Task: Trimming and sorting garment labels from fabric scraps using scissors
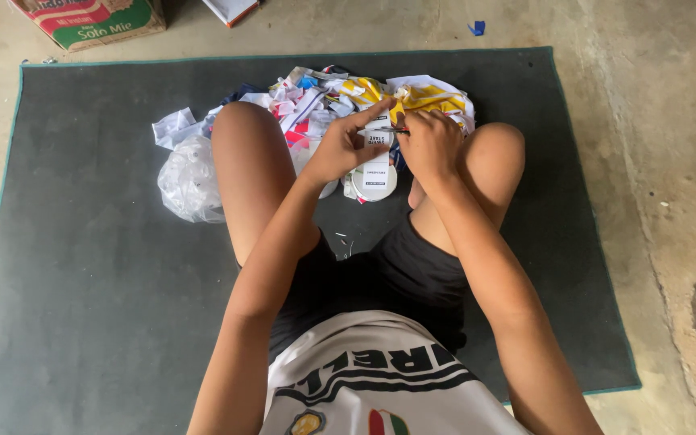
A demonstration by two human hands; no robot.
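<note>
Left hand [340, 149] pinches a white label [376, 161], right hand [430, 145] closed on a small tool, blade at the label; scraps [340, 97] heaped ahead suggest much work done.

We see a dark grey floor mat [82, 282], a clear crumpled plastic bag [189, 179] left, and a cardboard box [90, 20] far left.

white printed label strip [377, 161] | hanging upright | held between knees, above scrap pile
</note>
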